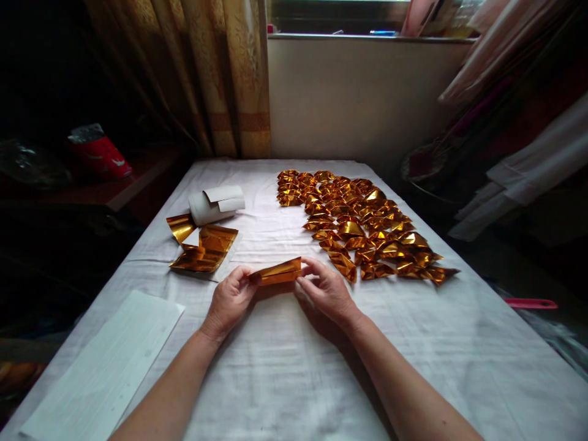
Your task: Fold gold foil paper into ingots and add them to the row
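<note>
A folded strip of shiny gold foil paper (pixel 278 273) is stretched between my two hands, just above the white cloth. My left hand (pixel 232 297) pinches its left end between thumb and fingers. At the right end, the thumb and fingers of my right hand (pixel 328 293) close on the strip. Beyond my right hand lie rows of folded gold foil pieces (pixel 351 229) with pointed ends. To the far left of the strip rests a stack of flat gold foil sheets (pixel 211 246), partly curled.
A white paper roll (pixel 215 205) lies behind the foil sheets. A long pale sheet (pixel 105 367) is at the table's left. White cloth (pixel 275 392) covers the table. A red container (pixel 100 153) stands on a side surface, and a curtain (pixel 229 73) hangs behind.
</note>
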The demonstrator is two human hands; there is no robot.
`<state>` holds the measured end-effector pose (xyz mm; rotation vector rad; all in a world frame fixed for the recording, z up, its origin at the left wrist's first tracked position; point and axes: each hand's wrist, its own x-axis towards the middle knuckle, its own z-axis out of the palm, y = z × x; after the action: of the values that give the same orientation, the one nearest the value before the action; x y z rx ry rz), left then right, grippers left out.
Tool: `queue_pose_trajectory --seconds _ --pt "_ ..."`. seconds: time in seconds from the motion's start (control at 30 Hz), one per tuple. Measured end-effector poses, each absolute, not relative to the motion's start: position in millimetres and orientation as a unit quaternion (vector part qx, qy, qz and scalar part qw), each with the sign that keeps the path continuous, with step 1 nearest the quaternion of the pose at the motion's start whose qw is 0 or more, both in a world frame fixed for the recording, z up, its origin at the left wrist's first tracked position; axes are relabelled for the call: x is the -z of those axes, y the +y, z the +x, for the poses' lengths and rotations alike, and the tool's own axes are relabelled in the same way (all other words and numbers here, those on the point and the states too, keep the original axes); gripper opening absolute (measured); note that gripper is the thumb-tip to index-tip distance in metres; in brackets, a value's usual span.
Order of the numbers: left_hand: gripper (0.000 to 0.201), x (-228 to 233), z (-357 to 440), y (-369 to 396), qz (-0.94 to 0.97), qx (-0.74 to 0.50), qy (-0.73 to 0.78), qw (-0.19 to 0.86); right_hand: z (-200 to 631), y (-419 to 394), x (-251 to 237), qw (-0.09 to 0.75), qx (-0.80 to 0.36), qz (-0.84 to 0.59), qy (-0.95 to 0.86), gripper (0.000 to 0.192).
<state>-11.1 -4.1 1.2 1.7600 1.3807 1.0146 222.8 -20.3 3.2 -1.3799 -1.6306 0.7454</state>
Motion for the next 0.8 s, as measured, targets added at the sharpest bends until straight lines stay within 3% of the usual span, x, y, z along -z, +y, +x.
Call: queue_pose_trajectory --seconds 0.2,0.37,0.53,0.8 --pt "0.055 -7.7 -2.1 -6.2 0.525 -0.474 0.495 0.504 211.9 -23.5 -10.0 0.484 -0.319 -0.524 -0.624 0.034" --pt "0.077 -16.2 2.3 -8.5 0.482 -0.476 0.482 0.555 208.1 -23.7 -5.9 0.487 -0.353 -0.534 -0.595 0.041" --pt "0.082 -13.0 0.2 -9.1 0.493 -0.466 0.486 0.551 207.7 -23.9 -4.3 0.478 -0.368 -0.534 -0.592 0.043" --pt "0.077 -8.4 -12.9 -8.6 0.62 -0.394 0.52 0.435 219.9 -13.7 -14.5 0.488 -0.384 -0.513 -0.593 0.055"
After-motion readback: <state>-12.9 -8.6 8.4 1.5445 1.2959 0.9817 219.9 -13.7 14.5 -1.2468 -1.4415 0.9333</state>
